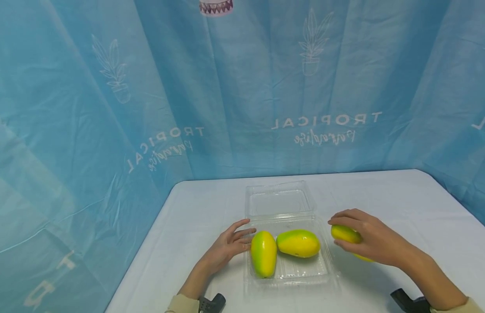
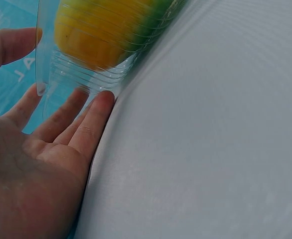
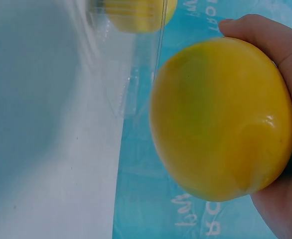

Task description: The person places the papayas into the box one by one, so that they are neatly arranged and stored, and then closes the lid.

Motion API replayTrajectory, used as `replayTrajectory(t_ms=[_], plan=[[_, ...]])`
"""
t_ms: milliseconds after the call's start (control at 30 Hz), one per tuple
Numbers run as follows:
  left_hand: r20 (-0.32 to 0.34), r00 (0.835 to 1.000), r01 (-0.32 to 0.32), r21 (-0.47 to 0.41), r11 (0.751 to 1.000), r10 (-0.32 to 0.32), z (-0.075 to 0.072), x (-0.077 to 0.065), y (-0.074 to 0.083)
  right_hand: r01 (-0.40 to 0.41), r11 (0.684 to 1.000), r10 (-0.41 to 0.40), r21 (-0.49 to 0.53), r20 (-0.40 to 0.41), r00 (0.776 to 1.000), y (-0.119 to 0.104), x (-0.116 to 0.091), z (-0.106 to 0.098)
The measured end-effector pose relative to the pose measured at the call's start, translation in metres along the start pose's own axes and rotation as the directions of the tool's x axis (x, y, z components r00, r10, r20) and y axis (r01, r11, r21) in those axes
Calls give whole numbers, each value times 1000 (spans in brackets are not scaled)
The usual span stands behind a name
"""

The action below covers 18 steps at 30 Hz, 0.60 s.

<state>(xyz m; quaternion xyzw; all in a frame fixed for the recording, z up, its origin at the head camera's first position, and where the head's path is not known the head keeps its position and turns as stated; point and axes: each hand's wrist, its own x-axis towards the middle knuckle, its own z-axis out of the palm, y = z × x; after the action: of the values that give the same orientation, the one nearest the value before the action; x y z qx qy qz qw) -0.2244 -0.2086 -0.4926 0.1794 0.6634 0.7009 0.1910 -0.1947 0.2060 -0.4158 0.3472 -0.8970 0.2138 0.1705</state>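
Just left of the right hand (image 1: 375, 237), whose fingers grip a mango (image 1: 345, 234) with its long axis slanting boxward, lies the box (image 1: 299, 271), the left hand (image 1: 226, 247), fingers loosely outstretched, at its opposite side.

Held fruit (image 1: 345, 234) partly hidden by the right of the hands (image 1: 377, 238), curtain print (image 1: 216, 8) cut off at head view's top
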Motion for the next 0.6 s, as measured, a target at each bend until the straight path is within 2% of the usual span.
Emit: replayTrajectory(t_ms=[467, 600], plan=[[0, 1000, 0, -1, 1000, 0, -1, 1, -1, 97, 995, -97, 16, 11, 995, -14, 18, 3], [-6, 1000, 3, 8, 1000, -3, 0, 0, 0, 92, 996, -93, 21, 30, 995, -18, 25, 0]])
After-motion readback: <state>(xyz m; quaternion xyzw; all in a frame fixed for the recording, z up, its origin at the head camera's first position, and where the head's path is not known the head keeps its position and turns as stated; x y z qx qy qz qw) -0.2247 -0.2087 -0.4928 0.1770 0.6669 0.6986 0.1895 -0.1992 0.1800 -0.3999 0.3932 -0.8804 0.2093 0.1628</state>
